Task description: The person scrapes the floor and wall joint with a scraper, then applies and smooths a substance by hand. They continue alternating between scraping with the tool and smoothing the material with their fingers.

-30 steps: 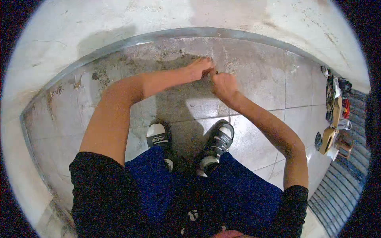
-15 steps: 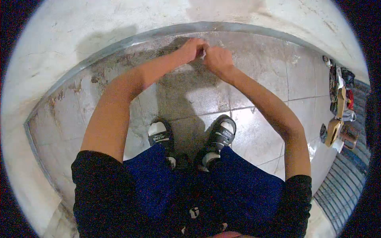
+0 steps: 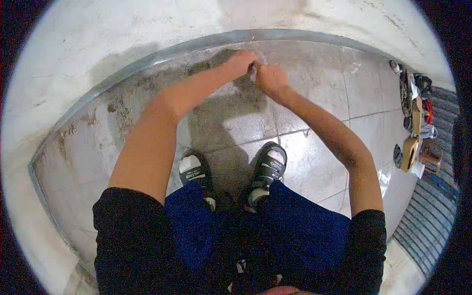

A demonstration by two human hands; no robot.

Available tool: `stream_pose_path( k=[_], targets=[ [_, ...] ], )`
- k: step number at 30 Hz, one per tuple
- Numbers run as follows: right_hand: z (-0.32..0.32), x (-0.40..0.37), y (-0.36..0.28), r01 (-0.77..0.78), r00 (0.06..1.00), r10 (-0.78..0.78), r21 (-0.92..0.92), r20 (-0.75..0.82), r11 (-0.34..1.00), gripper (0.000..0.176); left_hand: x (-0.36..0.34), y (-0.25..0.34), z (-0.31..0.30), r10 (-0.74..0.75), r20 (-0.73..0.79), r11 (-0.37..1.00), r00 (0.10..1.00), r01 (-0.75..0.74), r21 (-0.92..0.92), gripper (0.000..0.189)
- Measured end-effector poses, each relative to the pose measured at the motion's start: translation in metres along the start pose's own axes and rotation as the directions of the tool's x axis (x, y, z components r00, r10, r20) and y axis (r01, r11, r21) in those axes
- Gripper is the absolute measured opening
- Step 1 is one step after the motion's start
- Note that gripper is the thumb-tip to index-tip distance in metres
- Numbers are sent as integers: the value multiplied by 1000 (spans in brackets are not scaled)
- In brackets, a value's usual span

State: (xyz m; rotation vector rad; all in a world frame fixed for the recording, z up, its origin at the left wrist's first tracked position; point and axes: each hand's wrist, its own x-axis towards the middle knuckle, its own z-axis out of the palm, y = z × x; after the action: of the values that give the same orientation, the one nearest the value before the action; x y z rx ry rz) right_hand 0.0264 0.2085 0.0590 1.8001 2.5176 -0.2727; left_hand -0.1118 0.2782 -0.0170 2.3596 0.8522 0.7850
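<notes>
Both arms reach forward over the tiled floor [image 3: 314, 152], and the hands meet near the wall's base. My left hand [image 3: 243, 63] is closed, its fingers curled toward the other hand. Close against it on the right, my right hand [image 3: 273, 79] is closed too. A small pale bit shows between the fingertips, too small to name. Whatever else the fingers hold is hidden. Below, my feet stand apart in black sandals, the left sandal [image 3: 195, 172] and the right sandal [image 3: 269, 167].
A pale wall [image 3: 172, 24] with a grey strip [image 3: 206, 40] curves around the floor. At the right are a cardboard box [image 3: 410, 153], a brown stool [image 3: 431, 160], a red item [image 3: 428, 112] and a ribbed grey shutter [image 3: 427, 216].
The view has shifted slightly, and the items at the right sit a little further left and higher. Both hands remain together, slightly lower in view.
</notes>
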Motion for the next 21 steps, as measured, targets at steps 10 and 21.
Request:
stream_pose_path(
  k=[10, 21],
  targets=[
    [-17, -86, -41, 126, 992, -126, 13, 28, 992, 37, -69, 78, -14, -205, 358, 964, 911, 124, 235, 29],
    [-13, 30, -46, 248, 967, -246, -18, 66, 969, 18, -53, -14, -35, -205, 12, 918, 979, 196, -345, 17]
  ],
)
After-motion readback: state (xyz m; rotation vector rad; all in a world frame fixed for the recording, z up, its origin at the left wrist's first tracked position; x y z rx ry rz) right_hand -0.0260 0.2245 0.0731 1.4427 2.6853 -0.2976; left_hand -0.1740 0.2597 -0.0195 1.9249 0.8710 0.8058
